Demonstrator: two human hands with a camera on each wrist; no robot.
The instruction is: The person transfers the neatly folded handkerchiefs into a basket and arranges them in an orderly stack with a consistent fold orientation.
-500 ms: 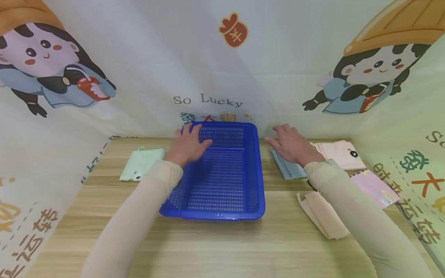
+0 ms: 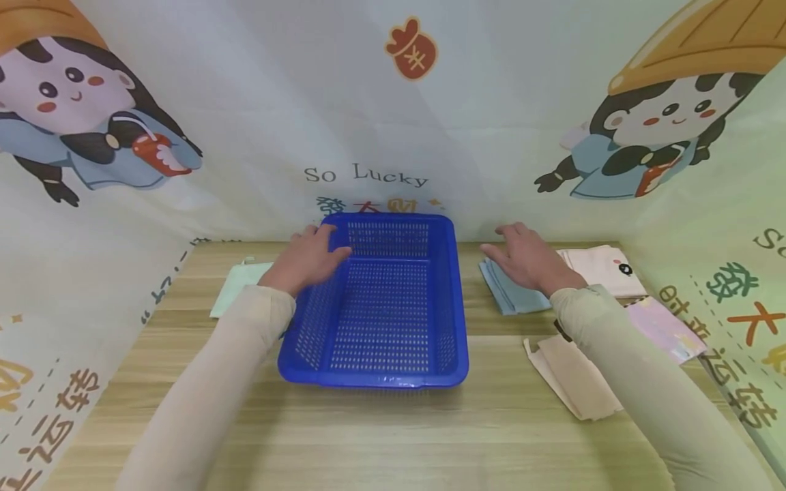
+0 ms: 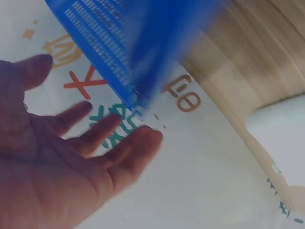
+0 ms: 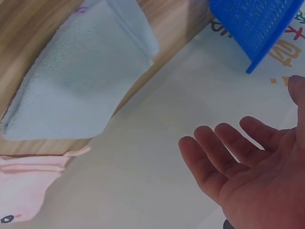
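Note:
A blue plastic basket (image 2: pixel 381 380) with perforated sides stands on the wooden table between both hands. My left hand (image 2: pixel 302 259) is over its far left rim, fingers spread and loosely bent, holding nothing. In the left wrist view the fingertips are close to the blurred basket corner (image 3: pixel 138 102). My right hand (image 2: pixel 529 260) hovers right of the basket, over a folded blue-grey towel (image 2: pixel 508 294). The right wrist view shows its palm empty and its fingers (image 4: pixel 205 152) relaxed, apart from the towel.
Partly behind the left forearm lies a pale green towel (image 2: pixel 233 286). Around the right forearm lie a pale pink towel (image 2: pixel 604 271), a lilac patterned cloth (image 2: pixel 669 331) and a beige towel (image 2: pixel 574 375). A printed white curtain (image 2: pixel 491 123) encloses the table's back and sides.
My left hand has moved left, from over the basket's inside toward its left rim. My right hand has shifted slightly right, showing more of the blue-grey towel.

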